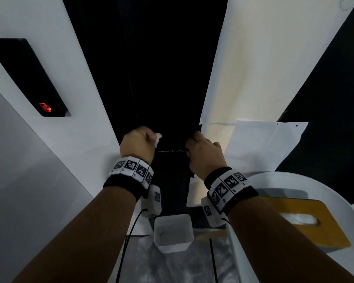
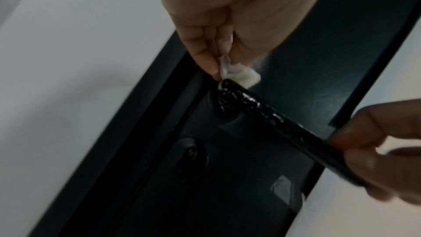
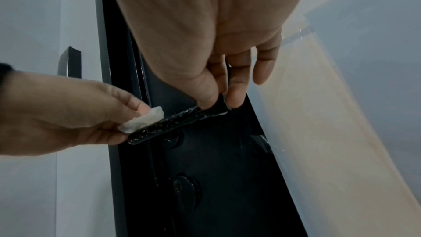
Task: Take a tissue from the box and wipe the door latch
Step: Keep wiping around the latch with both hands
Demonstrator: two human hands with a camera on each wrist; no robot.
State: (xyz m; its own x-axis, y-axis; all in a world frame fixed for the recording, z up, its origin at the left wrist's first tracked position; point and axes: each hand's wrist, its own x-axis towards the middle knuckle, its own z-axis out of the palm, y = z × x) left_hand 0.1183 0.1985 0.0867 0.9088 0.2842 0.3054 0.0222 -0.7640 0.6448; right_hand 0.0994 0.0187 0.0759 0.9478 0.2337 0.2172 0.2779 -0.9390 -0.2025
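Both hands work the black door handle [image 3: 175, 122]: left hand [image 3: 68, 120] pinches a crumpled tissue [image 3: 143, 121] against it, right hand [image 3: 205, 42] grips its end.

Tabletop: white round tabletop [image 1: 260, 178], lower right of the head view.
On it: yellow tissue box [image 1: 323, 227], flat, white tissue showing in its top slot.
Floor: grey floor [image 1: 184, 266] at bottom centre.
On it: white bin [image 1: 173, 231].

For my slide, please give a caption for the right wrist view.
Left hand presses a wadded tissue to the black door latch; right hand pinches its far end.
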